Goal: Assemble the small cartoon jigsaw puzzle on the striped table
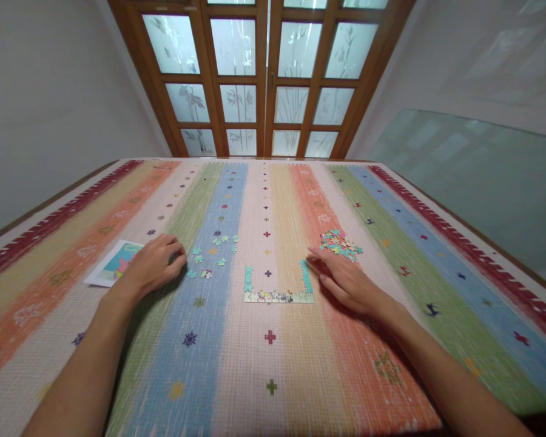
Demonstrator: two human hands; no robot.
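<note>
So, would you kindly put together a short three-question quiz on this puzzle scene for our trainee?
1. True or false: the right hand is nearer to the joined puzzle border than the left hand is.

2. Multiple choice: where is the dense heap of loose pieces, as the wearer sees it?
A) Left of the joined puzzle border
B) Right of the joined puzzle border
C) Inside the joined puzzle border

3. Short answer: what lies on the striped cloth just left of the left hand, partly hidden from view?

Key: 1. True. 2. B. 3. A printed picture with a white edge.
</note>
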